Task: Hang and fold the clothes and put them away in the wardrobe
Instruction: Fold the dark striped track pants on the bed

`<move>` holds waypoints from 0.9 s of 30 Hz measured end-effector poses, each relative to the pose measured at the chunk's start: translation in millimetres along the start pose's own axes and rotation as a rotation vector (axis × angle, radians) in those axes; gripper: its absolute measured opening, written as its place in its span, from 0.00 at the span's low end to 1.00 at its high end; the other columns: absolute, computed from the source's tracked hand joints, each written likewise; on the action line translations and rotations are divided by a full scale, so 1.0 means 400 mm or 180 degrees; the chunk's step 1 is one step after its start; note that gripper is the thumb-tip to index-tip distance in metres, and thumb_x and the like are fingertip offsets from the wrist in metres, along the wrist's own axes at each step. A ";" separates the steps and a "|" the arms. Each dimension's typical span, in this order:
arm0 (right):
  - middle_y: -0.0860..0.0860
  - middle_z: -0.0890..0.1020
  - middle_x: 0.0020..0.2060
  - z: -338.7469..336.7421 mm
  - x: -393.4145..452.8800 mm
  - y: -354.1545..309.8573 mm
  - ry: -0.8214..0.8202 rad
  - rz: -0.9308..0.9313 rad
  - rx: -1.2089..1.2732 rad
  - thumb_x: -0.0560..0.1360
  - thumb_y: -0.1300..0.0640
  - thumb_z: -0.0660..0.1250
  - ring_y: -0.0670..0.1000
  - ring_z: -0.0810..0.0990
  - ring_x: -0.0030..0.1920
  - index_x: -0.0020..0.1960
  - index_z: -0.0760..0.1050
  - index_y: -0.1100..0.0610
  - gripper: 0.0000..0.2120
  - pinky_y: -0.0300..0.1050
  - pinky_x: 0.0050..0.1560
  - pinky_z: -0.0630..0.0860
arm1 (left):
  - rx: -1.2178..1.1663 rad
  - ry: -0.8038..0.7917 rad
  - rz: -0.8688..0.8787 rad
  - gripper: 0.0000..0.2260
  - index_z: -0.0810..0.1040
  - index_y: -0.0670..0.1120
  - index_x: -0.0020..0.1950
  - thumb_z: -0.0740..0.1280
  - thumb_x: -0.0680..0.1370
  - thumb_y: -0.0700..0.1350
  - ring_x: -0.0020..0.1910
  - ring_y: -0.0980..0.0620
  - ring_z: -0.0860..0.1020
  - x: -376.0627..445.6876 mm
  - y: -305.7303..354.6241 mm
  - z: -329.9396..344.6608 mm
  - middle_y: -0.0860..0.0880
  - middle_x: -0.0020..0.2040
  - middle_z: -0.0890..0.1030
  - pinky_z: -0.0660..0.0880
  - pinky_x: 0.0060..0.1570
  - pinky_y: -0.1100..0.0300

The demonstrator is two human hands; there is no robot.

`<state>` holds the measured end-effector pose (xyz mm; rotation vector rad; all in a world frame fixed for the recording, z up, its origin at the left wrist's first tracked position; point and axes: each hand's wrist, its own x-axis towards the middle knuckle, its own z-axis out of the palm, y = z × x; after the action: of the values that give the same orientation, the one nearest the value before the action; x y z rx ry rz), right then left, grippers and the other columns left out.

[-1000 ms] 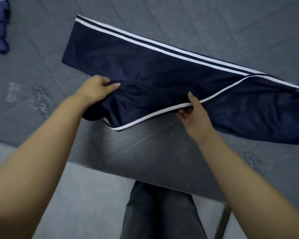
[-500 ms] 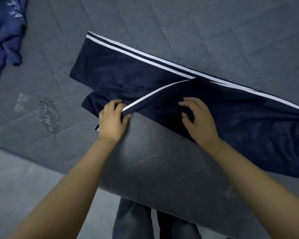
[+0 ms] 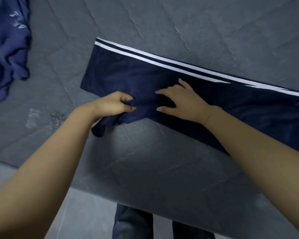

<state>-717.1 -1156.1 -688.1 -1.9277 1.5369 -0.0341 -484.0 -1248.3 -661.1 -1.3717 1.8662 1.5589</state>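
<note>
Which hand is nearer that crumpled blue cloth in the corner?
Left. The left hand grips the striped trousers nearer the blue cloth; the right hand lies farther right.

the single head view is looking steeply down from above the person's own arms, facing forward over the near edge of the tabletop. it is sitting close, with the floor showing below.

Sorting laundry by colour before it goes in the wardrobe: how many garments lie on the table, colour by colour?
Navy with white stripes: 1, the track trousers, gripped by the left hand and pressed flat by the right hand.
Lighter blue: 1, the crumpled garment at the table's far left.
Total: 2
</note>
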 end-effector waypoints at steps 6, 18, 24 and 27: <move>0.49 0.83 0.45 -0.076 0.078 -0.031 0.0411 0.0774 0.1947 0.74 0.53 0.72 0.51 0.81 0.48 0.50 0.80 0.56 0.08 0.36 0.46 0.73 | -0.0024 -0.0522 -0.0766 0.21 0.85 0.44 0.44 0.75 0.55 0.52 0.44 0.51 0.82 -0.022 -0.046 -0.280 0.48 0.44 0.84 0.78 0.47 0.62; 0.59 0.62 0.75 0.013 0.142 -0.040 0.1382 0.1469 0.0160 0.78 0.55 0.66 0.60 0.62 0.74 0.76 0.61 0.60 0.30 0.57 0.74 0.57 | -0.0867 0.2310 -0.0166 0.17 0.72 0.43 0.60 0.72 0.76 0.48 0.45 0.55 0.77 0.131 -0.202 -0.235 0.52 0.47 0.78 0.74 0.47 0.62; 0.52 0.49 0.79 0.080 0.124 -0.126 0.0810 0.1370 0.0094 0.80 0.51 0.63 0.56 0.46 0.79 0.79 0.57 0.53 0.30 0.59 0.76 0.43 | -0.0993 0.2289 0.0197 0.02 0.77 0.47 0.50 0.67 0.79 0.44 0.45 0.55 0.79 0.055 -0.260 -0.198 0.55 0.44 0.80 0.77 0.53 0.54; 0.51 0.46 0.79 0.118 0.107 -0.177 0.0472 0.1350 0.0073 0.80 0.51 0.61 0.54 0.43 0.79 0.80 0.50 0.51 0.32 0.57 0.77 0.41 | -0.0672 0.1980 -0.0326 0.05 0.75 0.49 0.50 0.69 0.77 0.45 0.51 0.48 0.80 0.064 -0.256 -0.214 0.53 0.46 0.79 0.76 0.57 0.51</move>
<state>-624.0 -1164.9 -704.9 -1.5746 2.0066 -0.0103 -385.4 -1328.5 -709.0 -2.2085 1.9395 1.4090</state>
